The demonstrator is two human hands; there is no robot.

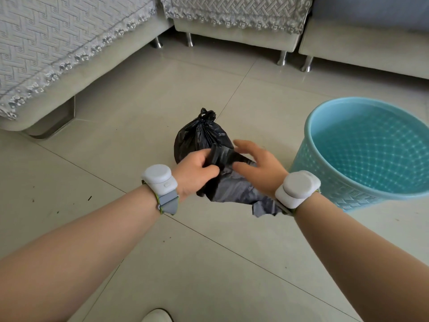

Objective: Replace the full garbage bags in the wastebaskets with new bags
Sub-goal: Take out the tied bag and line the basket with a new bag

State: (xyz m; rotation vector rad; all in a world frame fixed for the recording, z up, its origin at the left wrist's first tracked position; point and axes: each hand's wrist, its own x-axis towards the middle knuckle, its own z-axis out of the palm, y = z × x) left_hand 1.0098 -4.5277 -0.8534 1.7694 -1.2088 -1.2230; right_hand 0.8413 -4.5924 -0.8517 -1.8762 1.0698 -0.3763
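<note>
Now, on the head view, I see both hands meeting at the middle of the frame, close together. The left hand (pixel 195 173) grips the folded top of a loose black garbage bag (pixel 232 187), fingers and thumb curled round the bunched plastic. The right hand (pixel 257 168) hovers just right of that fold with its fingers straight and spread; its thumb lies against or just above the plastic, and I cannot tell which. The rest of this bag hangs crumpled below both hands, its ragged edge reaching under the right wrist.

Just above the hands in the frame, partly hidden by the left knuckles, a full black bag (pixel 199 135) sits on the tiled floor (pixel 139 108), knotted at its top. At the right edge a light blue wastebasket (pixel 308 163) stands near the right hand but not touching it, showing its bare patterned inner wall.

By my count: two black bags, one loose in the hands and one tied on the floor; one wastebasket; two hands, each with a white wrist device, the left one (pixel 160 178) and the right one (pixel 297 188). A pale sofa (pixel 69 54) with patterned covers fills the upper left and top of the frame. A white shoe tip (pixel 157 316) pokes in at the bottom edge.
</note>
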